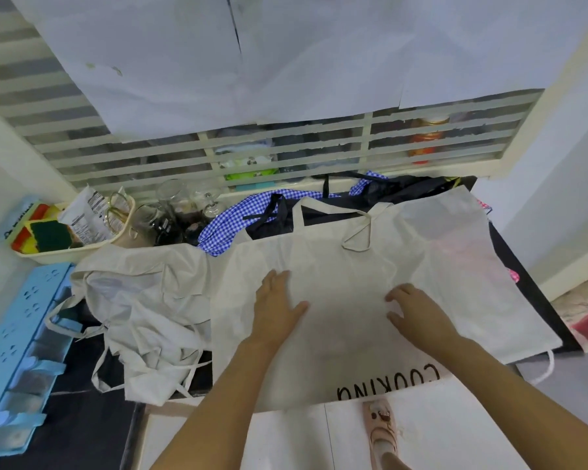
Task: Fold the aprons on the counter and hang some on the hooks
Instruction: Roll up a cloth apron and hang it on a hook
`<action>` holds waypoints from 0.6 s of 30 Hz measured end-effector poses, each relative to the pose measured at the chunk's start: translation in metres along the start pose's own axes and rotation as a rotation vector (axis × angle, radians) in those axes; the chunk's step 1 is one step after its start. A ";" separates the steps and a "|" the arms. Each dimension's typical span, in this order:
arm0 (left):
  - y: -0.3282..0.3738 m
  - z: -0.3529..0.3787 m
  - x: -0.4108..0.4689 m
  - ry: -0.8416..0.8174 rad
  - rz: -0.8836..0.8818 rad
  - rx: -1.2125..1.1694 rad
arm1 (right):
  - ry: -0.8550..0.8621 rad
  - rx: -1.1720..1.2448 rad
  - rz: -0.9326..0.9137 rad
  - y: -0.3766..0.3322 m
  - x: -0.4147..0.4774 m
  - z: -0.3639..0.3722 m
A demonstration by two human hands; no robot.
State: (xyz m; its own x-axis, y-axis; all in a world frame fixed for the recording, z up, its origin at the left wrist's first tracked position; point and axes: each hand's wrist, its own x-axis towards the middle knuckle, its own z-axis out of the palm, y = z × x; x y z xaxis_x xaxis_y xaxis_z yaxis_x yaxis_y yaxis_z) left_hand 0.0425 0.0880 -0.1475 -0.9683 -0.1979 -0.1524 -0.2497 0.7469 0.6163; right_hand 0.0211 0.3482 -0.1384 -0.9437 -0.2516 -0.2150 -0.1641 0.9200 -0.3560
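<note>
Hands: 2, both bare, both palm-down on the same cloth.
L hand: flat, fingers spread, nothing gripped; presses cream apron near its middle.
R hand: fingers apart and slightly curled, tips on the fabric; no pinch seen.
Cream apron: 1, spread flat over the dark counter, bib end toward the window, near edge hangs over the counter front. Black lettering on the near hem, upside down from this view, reads approx "COOKING"; lower part of the letters cut off by the fold.
Neck loop: 1, lies on the upper part of the apron.
Crumpled cream apron: bunched heap w/ loose ties, just left of the flat one, touching it; 1 or more pieces, can't tell.
Checked apron: 1, blue/white, behind the flat apron, partly covered.
Black fabric: at back by the window sill; no. of pieces unclear.
Pink cloth: small bit showing at the right edge, mostly hidden.
Cream tray: 1, back left, holds sponges and a printed packet.
Glass jars: approx 3–4, clustered, overlap so count uncertain.
Blue rack: 1, far left, cut off by frame.
Foot: 1, in a pink slipper on the floor below.
Hooks: none in frame.
</note>
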 end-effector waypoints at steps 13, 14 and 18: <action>0.115 0.065 0.107 -0.236 0.065 0.161 | 0.231 0.083 0.013 0.067 0.106 -0.071; 0.118 0.069 0.116 -0.238 0.060 0.208 | 0.253 0.090 0.007 0.071 0.116 -0.074; 0.120 0.067 0.144 -0.342 0.022 0.290 | 0.244 0.075 -0.031 0.079 0.148 -0.084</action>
State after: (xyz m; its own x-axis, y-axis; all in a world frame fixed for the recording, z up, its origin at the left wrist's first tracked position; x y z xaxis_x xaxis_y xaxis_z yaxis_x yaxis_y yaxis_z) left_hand -0.1274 0.1917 -0.1473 -0.9084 0.0048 -0.4181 -0.1736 0.9053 0.3876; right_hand -0.1558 0.4091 -0.1221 -0.9814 -0.1908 0.0200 -0.1810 0.8860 -0.4270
